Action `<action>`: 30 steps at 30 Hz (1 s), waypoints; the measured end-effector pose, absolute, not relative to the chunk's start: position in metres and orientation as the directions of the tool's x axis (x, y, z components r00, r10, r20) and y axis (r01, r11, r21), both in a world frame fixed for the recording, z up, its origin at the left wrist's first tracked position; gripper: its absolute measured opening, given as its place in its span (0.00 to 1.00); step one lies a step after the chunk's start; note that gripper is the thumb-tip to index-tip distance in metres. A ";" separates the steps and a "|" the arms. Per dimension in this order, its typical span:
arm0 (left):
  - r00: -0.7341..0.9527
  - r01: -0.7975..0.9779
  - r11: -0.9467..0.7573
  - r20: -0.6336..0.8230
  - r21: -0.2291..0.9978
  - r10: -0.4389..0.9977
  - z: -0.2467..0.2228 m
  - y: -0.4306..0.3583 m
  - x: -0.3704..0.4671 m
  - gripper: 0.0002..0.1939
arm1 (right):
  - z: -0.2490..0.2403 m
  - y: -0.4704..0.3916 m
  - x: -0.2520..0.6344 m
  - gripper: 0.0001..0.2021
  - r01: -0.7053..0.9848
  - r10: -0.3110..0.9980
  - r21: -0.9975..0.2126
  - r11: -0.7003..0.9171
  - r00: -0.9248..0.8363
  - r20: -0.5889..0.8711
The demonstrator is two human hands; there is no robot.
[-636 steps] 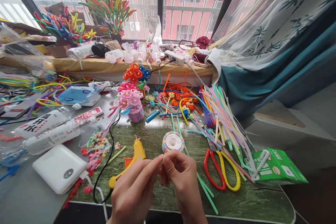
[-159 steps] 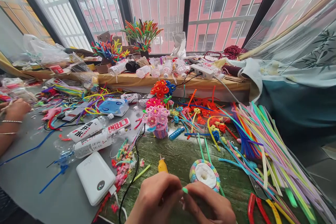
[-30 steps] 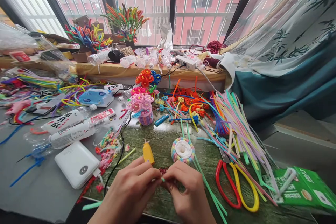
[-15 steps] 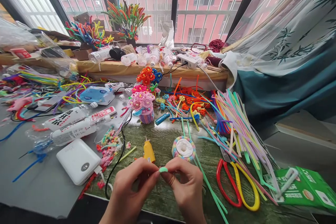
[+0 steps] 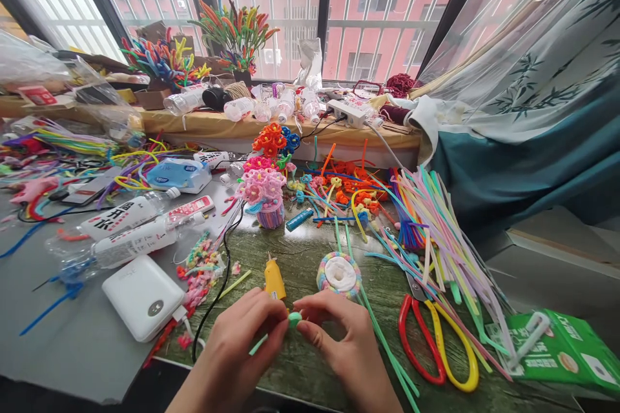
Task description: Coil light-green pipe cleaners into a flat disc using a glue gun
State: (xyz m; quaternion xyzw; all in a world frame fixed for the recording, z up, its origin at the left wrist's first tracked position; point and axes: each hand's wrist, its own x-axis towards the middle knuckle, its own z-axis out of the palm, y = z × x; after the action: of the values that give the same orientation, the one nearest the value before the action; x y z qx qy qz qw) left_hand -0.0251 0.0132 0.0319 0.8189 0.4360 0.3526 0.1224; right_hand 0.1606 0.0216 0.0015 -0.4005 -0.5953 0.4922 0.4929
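Note:
A mint-green pipe cleaner (image 5: 294, 319) is bent into a small curl between my fingertips, with a straight tail showing under my left hand. My left hand (image 5: 242, 335) pinches it between thumb and index finger. From the other side, the thumb and index finger of my right hand (image 5: 341, 335) close on the curl. Just beyond my fingers lies a yellow glue gun (image 5: 274, 279), its nozzle pointing away. A round pastel pipe-cleaner ring with a white centre (image 5: 339, 274) sits behind my right hand.
Red-and-yellow-handled scissors (image 5: 438, 342) lie to the right, by a pastel pipe-cleaner bundle (image 5: 445, 226) and a green packet (image 5: 557, 345). At left are a white power bank (image 5: 144, 297) and plastic bottles (image 5: 140, 239). A pot of pipe-cleaner flowers (image 5: 270, 211) stands behind.
The green curl has turned and shifted slightly left and down. My right-hand fingers have spread a little, and the pipe cleaner's tail now shows below my left hand.

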 end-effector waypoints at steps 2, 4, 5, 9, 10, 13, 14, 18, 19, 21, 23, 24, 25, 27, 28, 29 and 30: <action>0.423 0.629 -0.622 0.467 0.466 0.777 0.034 0.015 -0.030 0.09 | 0.002 0.021 0.159 0.10 0.059 0.949 -0.965 0.257 -0.204 0.240; 0.478 0.641 -0.651 0.453 0.407 0.753 0.037 0.017 -0.033 0.10 | -0.001 0.020 0.154 0.09 0.124 0.928 -0.937 0.328 -0.229 0.294; 0.500 0.648 -0.664 0.450 0.373 0.740 0.039 0.017 -0.035 0.10 | -0.003 0.019 0.151 0.09 0.151 0.918 -0.920 0.362 -0.229 0.323; 0.534 0.656 -0.688 0.452 0.312 0.714 0.044 0.018 -0.037 0.11 | -0.012 0.015 0.141 0.09 0.233 0.885 -0.856 0.461 -0.190 0.425; 0.535 0.650 -0.683 0.437 0.334 0.723 0.045 0.018 -0.037 0.10 | -0.013 0.014 0.140 0.09 0.239 0.886 -0.855 0.461 -0.169 0.431; 0.499 0.619 -0.633 0.389 0.465 0.774 0.045 0.017 -0.038 0.09 | -0.013 0.012 0.139 0.10 0.197 0.920 -0.899 0.392 -0.107 0.378; 0.475 0.606 -0.606 0.376 0.515 0.795 0.045 0.016 -0.038 0.08 | -0.011 0.012 0.139 0.10 0.167 0.931 -0.917 0.363 -0.095 0.351; 0.378 0.534 -0.474 0.304 0.700 0.874 0.039 0.013 -0.038 0.08 | -0.008 0.014 0.137 0.11 0.028 0.959 -0.960 0.280 -0.045 0.279; 0.354 0.508 -0.435 0.280 0.744 0.892 0.036 0.012 -0.038 0.09 | -0.009 0.014 0.136 0.11 -0.007 0.964 -0.965 0.262 -0.030 0.262; 0.286 0.455 -0.356 0.244 0.816 0.927 0.029 0.008 -0.036 0.10 | -0.013 0.015 0.133 0.11 -0.080 0.974 -0.971 0.226 -0.007 0.228; 0.202 0.416 -0.289 0.222 0.862 0.954 0.023 0.004 -0.032 0.10 | -0.019 0.015 0.129 0.11 -0.155 0.980 -0.968 0.196 0.015 0.196; 0.162 0.406 -0.266 0.217 0.874 0.963 0.021 0.002 -0.030 0.10 | -0.021 0.015 0.126 0.11 -0.198 0.983 -0.963 0.184 0.026 0.182; 0.127 0.404 -0.252 0.219 0.880 0.968 0.020 0.000 -0.028 0.09 | -0.023 0.015 0.123 0.11 -0.244 0.985 -0.954 0.173 0.035 0.170; 0.072 0.424 -0.259 0.252 0.868 0.965 0.019 -0.002 -0.025 0.09 | -0.026 0.016 0.117 0.12 -0.330 0.987 -0.931 0.158 0.045 0.151; 0.058 0.451 -0.278 0.283 0.848 0.957 0.019 -0.003 -0.024 0.09 | -0.026 0.016 0.116 0.13 -0.362 0.989 -0.920 0.148 0.038 0.144; 0.054 0.486 -0.307 0.322 0.818 0.945 0.021 -0.003 -0.024 0.08 | -0.025 0.016 0.115 0.14 -0.380 0.990 -0.915 0.136 0.024 0.137; 0.066 0.528 -0.342 0.365 0.777 0.929 0.022 -0.003 -0.026 0.08 | -0.024 0.016 0.115 0.15 -0.373 0.991 -0.920 0.123 0.005 0.131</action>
State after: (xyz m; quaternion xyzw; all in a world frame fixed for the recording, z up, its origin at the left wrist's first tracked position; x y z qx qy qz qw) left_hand -0.0256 -0.0026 0.0224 0.6930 0.5256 0.4369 0.2293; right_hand 0.1152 0.0160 -0.0237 -0.3577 -0.4324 0.5573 0.6120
